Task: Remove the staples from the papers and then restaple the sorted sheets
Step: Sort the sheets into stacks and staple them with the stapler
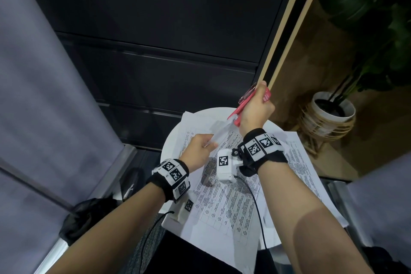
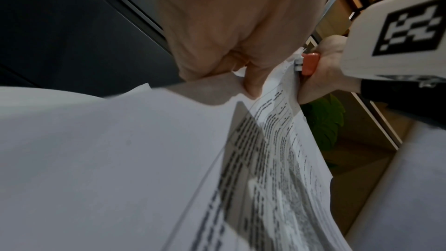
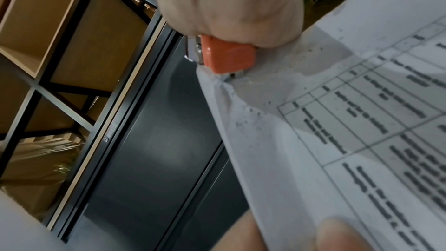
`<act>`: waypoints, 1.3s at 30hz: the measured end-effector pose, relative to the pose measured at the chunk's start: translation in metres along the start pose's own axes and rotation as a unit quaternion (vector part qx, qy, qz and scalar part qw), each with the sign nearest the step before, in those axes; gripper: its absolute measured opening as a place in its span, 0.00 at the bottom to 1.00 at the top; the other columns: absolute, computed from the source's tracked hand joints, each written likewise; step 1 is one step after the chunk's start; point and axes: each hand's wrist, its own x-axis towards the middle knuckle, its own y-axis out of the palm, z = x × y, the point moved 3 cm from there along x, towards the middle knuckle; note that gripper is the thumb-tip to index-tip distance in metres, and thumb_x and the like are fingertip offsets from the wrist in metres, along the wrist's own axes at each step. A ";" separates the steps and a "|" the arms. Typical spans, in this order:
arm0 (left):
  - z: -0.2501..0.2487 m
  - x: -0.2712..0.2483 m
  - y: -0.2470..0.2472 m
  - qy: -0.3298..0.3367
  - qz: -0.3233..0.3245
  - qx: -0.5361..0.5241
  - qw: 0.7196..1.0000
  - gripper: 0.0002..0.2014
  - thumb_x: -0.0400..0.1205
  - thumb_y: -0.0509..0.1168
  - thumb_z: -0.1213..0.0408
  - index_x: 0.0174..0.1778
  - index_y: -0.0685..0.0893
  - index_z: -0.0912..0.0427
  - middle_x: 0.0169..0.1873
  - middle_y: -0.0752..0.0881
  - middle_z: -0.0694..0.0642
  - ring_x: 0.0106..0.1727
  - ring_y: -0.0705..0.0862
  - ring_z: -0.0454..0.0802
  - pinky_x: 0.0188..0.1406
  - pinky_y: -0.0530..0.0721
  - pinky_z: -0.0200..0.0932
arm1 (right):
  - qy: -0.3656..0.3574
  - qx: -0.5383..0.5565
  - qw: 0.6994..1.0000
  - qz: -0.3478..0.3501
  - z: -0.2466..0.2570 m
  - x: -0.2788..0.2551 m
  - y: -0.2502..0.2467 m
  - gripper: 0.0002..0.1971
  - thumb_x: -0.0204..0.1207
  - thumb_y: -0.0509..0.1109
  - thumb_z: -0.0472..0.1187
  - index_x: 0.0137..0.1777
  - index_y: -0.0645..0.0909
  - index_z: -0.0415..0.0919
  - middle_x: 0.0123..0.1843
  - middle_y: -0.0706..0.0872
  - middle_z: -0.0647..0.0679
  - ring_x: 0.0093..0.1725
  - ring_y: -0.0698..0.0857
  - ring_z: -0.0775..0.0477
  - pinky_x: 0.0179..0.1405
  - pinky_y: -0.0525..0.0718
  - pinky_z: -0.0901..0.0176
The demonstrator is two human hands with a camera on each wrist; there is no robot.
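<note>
Over the round white table (image 1: 175, 138), the right hand (image 1: 255, 111) is wrapped tight around a coral-red plastic stapler (image 1: 239, 113) biting the corner of the printed white paper sheets (image 1: 224, 198), while the left hand (image 1: 199, 151) pinches that lifted corner.

A round white table (image 1: 178, 138) stood before a dark cabinet (image 1: 155, 40). A potted plant (image 1: 333, 109) sat at right, open wooden shelves (image 3: 48, 26) beyond.

Print on papers (image 1: 224, 202) blurred, unreadable; stapler (image 1: 244, 106) mostly hidden inside right hand (image 1: 255, 109).
</note>
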 end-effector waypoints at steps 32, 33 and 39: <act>0.003 0.028 -0.010 -0.116 0.002 0.010 0.993 0.26 0.76 0.67 0.81 0.70 0.72 0.65 0.55 0.86 0.65 0.47 0.86 0.58 0.29 0.81 0.40 | 0.204 -0.270 0.940 0.042 -0.028 0.023 -0.140 0.24 0.78 0.68 0.59 0.53 0.81 0.35 0.43 0.86 0.38 0.43 0.87 0.37 0.52 0.87 0.42; -0.005 0.030 0.002 -0.095 -0.001 0.001 0.996 0.25 0.77 0.67 0.81 0.69 0.72 0.65 0.56 0.86 0.64 0.48 0.86 0.57 0.30 0.81 0.39 | 0.188 -0.278 0.942 0.021 -0.021 0.030 -0.149 0.23 0.79 0.68 0.58 0.52 0.80 0.35 0.42 0.85 0.39 0.41 0.85 0.38 0.51 0.86 0.45; -0.033 0.047 0.093 -0.043 0.080 0.072 0.993 0.39 0.74 0.70 0.77 0.79 0.60 0.57 0.59 0.82 0.55 0.60 0.84 0.57 0.56 0.85 0.53 | 0.123 -0.308 0.937 -0.111 0.008 0.074 -0.226 0.26 0.76 0.69 0.59 0.53 0.83 0.32 0.43 0.86 0.35 0.32 0.81 0.41 0.33 0.77 0.56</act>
